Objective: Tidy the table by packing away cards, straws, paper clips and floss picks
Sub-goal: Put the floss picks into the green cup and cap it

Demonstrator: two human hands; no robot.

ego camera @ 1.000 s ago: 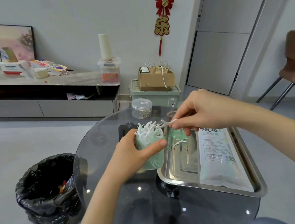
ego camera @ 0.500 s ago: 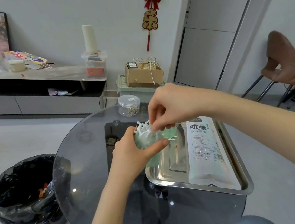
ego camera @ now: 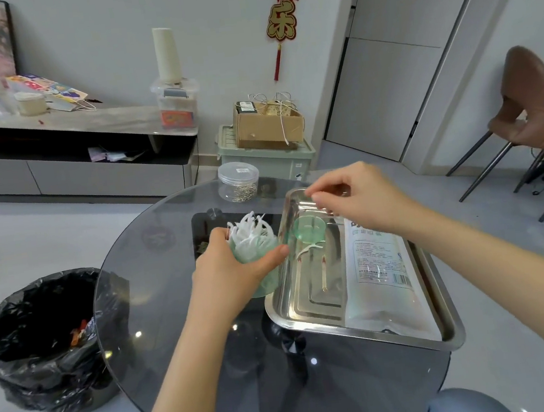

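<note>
My left hand (ego camera: 227, 275) grips a pale green tub (ego camera: 265, 274) stuffed with white floss picks (ego camera: 250, 235), standing on the glass table just left of the steel tray (ego camera: 364, 341). My right hand (ego camera: 361, 199) hovers over the tray's far end with its fingers loosely bent and nothing visible between them. Below it in the tray lie the tub's green lid (ego camera: 309, 228), one loose floss pick (ego camera: 309, 248) and two thin sticks with red tips (ego camera: 322, 267). A sealed bag of straws (ego camera: 378, 261) fills the tray's right side. A clear jar of paper clips (ego camera: 239, 182) stands at the table's far edge.
A black box (ego camera: 205, 227) lies on the round glass table (ego camera: 171, 285) behind my left hand. A bin lined with a black bag (ego camera: 41, 333) stands on the floor to the left. A brown chair (ego camera: 530, 108) is at the right.
My right hand put a floss pick into the tub, then drew back to the right over the tray. My left hand kept hold of the tub.
</note>
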